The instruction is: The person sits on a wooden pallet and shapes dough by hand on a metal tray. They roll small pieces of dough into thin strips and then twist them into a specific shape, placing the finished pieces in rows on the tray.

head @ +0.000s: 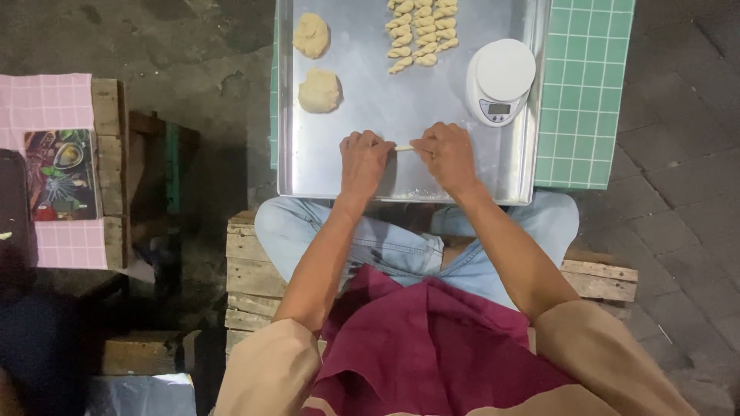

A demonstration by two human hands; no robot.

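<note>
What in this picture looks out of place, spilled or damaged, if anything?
Nothing stands out. Both hands, left hand and right hand, press a thin dough strip on the metal tray. The twisted dough pieces lie in neat rows, the two dough lumps sit apart, and the small white scale stands flat on the tray.

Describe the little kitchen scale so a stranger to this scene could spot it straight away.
Start at the big metal tray on the green tiled table. Follow the tray's right edge up from the right hand. There sits the scale: white, with a round platform and a small display, the only smooth, hard item among pale dough lumps and twisted dough pieces.
</note>
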